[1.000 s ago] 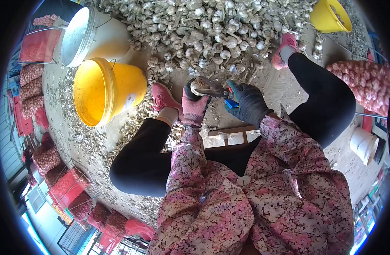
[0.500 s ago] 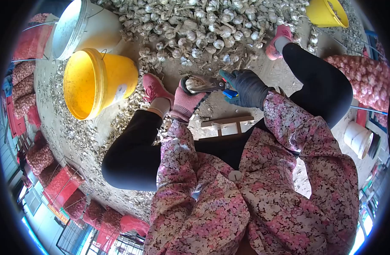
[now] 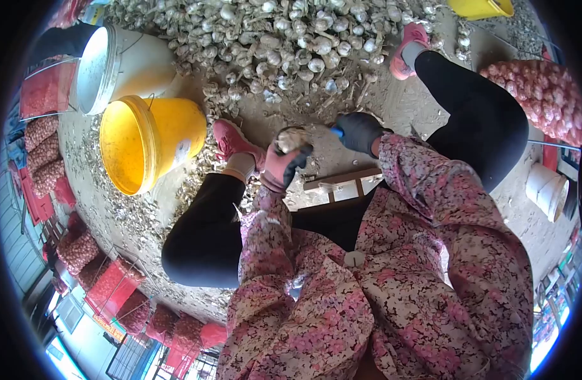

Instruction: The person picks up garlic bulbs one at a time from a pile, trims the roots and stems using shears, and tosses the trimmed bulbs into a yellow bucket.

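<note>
My left hand [image 3: 286, 163], in a pink glove with dark fingers, is closed around a whitish garlic bulb [image 3: 292, 139]. To its right, my right hand [image 3: 360, 133] in a dark glove is wrapped round a blue-handled cutting tool [image 3: 337, 131]; the blades are too blurred to make out. The two hands are apart, above the ground between my pink shoes. Just beyond them lies a large heap of garlic bulbs [image 3: 284, 50] with dry stems.
A yellow bucket [image 3: 189, 136] and a white bucket [image 3: 145, 66] lie tilted at the left. Another yellow bucket [image 3: 481, 7] is at the top right. Filled net sacks [image 3: 538, 98] stand at the right; more line the left. A wooden frame [image 3: 341, 180] is between my legs.
My right hand and the tool have moved away from the garlic bulb, which stays in my left hand. The whole view has shifted slightly, and dark clothing now shows at the top left.
</note>
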